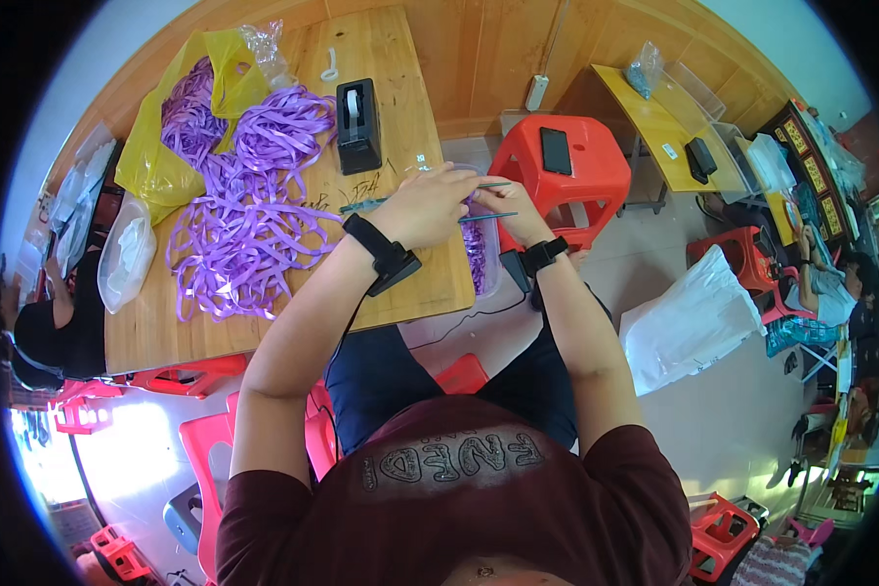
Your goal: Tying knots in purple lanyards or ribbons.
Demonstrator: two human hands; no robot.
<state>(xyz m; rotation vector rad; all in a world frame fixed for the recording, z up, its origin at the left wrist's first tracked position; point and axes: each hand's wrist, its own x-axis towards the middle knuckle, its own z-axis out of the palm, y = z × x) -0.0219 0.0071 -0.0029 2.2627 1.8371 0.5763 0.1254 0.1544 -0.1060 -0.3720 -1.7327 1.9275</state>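
Observation:
My left hand (pixel 428 207) is closed at the right edge of the wooden table, its fingers bent over a thin dark teal two-pronged tool (pixel 488 217). The tool's prongs stick out toward my right hand, and its grip is hidden. My right hand (pixel 514 211) pinches close beside it, with a bit of purple ribbon (pixel 473 206) between the hands. Just below them, a clear plastic bin (pixel 491 266) holds shiny purple pieces. A large tangled heap of purple ribbon (pixel 249 239) lies on the table left of my left hand.
A yellow plastic bag (pixel 146 146) of ribbon and a black tape dispenser (pixel 359 146) sit on the wooden table (pixel 400 59). A phone (pixel 556 151) rests on a red stool (pixel 596 181). A white sack (pixel 693 317) lies on the floor. People sit at both sides.

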